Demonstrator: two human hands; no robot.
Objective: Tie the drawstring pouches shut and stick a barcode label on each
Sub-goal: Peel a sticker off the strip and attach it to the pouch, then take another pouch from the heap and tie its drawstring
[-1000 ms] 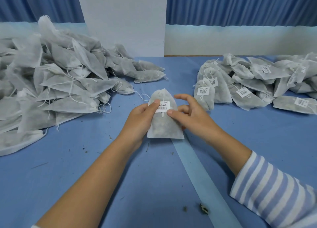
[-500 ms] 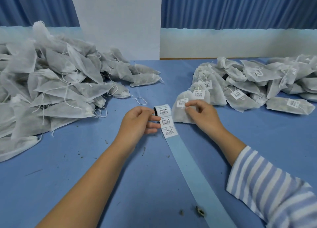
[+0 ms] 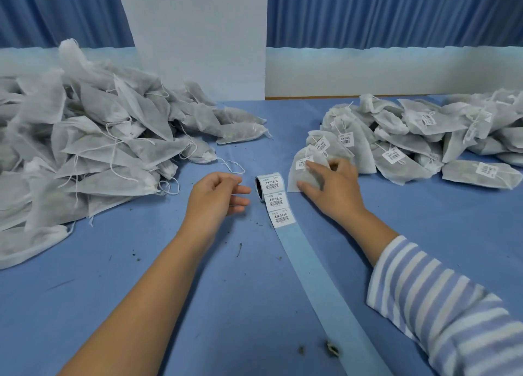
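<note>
Centrally, label roll [image 3: 270,185] lies between hands [image 3: 216,198] [image 3: 332,190]; left pile [image 3: 85,149] seemingly unlabelled.

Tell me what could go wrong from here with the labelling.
1. The striped sleeve lies beside the long bare backing strip. It might drag the strip and pull the label roll away.
2. Plant crumbs on the table could stick to a peeled label.
3. The right hand rests on the nearest labelled pouch. Sliding it may wrinkle its label.
</note>
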